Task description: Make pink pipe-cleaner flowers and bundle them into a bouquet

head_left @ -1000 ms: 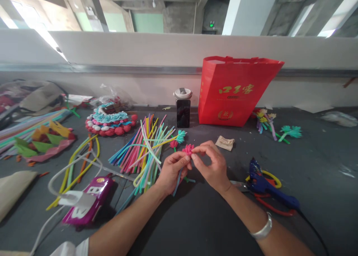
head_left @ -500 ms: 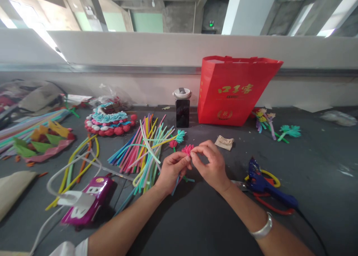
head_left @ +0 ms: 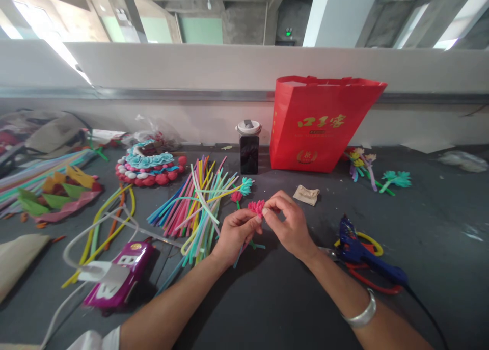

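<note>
A pink pipe-cleaner flower [head_left: 255, 207] is held in front of me over the dark table. My left hand [head_left: 237, 234] pinches it from below and the left. The thumb and forefinger of my right hand [head_left: 287, 222] are closed on the flower's right edge. Just behind, a turquoise pipe-cleaner flower [head_left: 246, 186] and a small red one [head_left: 236, 196] lie beside a spread bundle of coloured pipe cleaners [head_left: 191, 202]. Part of a green stem shows below my left hand; my fingers hide the flower's underside.
A blue glue gun [head_left: 367, 261] lies over scissors by my right forearm. At left, a purple power strip [head_left: 120, 276] has a white plug and cord. A phone [head_left: 249, 155] leans on a cup, left of a red bag [head_left: 324, 126]. More finished flowers [head_left: 396, 180] lie at right.
My right hand has shifted very slightly, its fingers still at the flower's right edge. The pink flower shows a little wider. My left hand stays almost in place.
</note>
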Action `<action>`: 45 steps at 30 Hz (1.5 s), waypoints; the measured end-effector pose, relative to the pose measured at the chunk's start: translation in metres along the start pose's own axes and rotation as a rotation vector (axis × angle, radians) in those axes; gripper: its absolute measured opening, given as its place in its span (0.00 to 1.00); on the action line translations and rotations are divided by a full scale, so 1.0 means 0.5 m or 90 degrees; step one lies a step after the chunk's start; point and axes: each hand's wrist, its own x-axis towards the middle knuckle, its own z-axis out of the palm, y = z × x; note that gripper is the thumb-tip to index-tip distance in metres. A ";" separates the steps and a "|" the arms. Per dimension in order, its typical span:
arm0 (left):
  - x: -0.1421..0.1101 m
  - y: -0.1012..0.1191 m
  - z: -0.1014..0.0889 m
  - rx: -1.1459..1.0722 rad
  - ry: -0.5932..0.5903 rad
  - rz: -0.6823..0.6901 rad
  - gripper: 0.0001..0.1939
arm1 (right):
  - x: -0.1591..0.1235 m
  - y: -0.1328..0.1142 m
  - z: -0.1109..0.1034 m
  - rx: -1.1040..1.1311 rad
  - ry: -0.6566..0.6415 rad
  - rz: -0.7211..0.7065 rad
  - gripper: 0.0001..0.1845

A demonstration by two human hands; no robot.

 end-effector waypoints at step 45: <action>-0.001 0.012 0.008 0.028 0.043 0.019 0.15 | -0.002 0.018 0.002 -0.080 0.004 -0.044 0.05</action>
